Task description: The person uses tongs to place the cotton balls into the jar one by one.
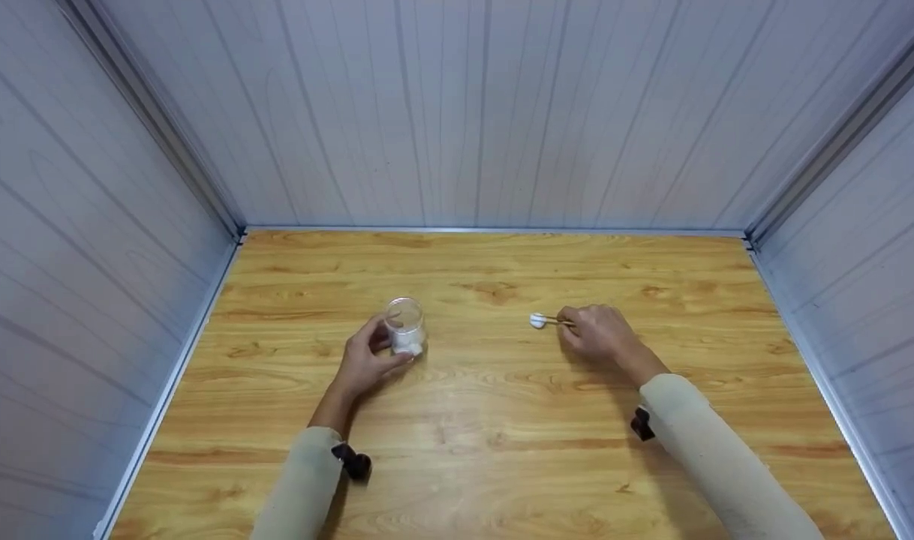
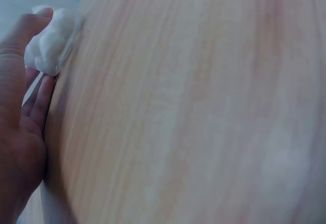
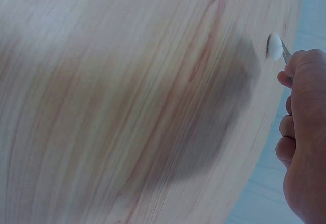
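Observation:
A clear glass jar [image 1: 404, 309] with white cotton balls [image 1: 407, 346] in its lower part stands on the wooden table. My left hand [image 1: 363, 363] holds it from the left, thumb on the near side. In the left wrist view the cotton [image 2: 55, 38] shows through the jar wall beside the thumb. To the right, my right hand [image 1: 601, 331] grips a pair of slim tweezers [image 1: 553, 320]. At their tips is one white cotton ball [image 1: 537, 321], low over or on the table; I cannot tell which. The right wrist view shows this cotton ball [image 3: 275, 47] beyond the curled fingers.
The wood-grain table [image 1: 464, 420] runs between pale panel walls at the left, the right and the back [image 1: 457, 112]. A metal strip edges the tabletop. Small black devices [image 1: 356, 463] are worn at both wrists over light sleeves.

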`<move>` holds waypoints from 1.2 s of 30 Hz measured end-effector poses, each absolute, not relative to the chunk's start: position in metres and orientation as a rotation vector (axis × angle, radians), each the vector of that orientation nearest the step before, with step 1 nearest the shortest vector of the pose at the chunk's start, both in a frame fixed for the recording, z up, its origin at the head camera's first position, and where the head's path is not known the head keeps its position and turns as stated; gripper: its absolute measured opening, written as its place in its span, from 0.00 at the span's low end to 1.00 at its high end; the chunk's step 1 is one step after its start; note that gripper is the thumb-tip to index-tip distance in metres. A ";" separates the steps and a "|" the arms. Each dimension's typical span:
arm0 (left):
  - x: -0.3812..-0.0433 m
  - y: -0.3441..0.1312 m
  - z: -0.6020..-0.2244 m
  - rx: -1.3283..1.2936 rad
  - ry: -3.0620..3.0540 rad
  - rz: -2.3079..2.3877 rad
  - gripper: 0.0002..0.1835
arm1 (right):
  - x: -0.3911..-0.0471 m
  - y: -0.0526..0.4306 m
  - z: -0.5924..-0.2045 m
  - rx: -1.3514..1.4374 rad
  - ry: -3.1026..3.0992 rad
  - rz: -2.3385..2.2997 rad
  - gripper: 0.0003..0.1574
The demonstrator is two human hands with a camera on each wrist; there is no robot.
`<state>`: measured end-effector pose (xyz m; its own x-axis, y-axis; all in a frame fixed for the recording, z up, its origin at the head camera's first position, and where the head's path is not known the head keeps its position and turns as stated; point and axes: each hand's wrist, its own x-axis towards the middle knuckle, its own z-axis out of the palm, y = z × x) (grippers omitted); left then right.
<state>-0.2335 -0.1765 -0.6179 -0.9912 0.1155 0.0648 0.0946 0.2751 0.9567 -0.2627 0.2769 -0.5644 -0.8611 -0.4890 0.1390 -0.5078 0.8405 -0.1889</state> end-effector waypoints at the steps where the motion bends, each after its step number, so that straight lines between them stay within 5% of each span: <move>1: -0.234 -0.177 -0.618 0.203 2.495 1.871 0.37 | -0.262 0.277 -0.565 0.794 -2.932 0.339 0.11; 36: -0.234 -0.178 -0.621 0.253 2.516 1.859 0.37 | -0.264 0.276 -0.560 0.823 -2.934 0.408 0.10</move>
<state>-0.2340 -0.1783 -0.6206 -0.9870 0.1311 0.0927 0.1271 0.2853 0.9500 -0.2638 0.2764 -0.5604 -0.8547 -0.5013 0.1348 -0.5190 0.8218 -0.2350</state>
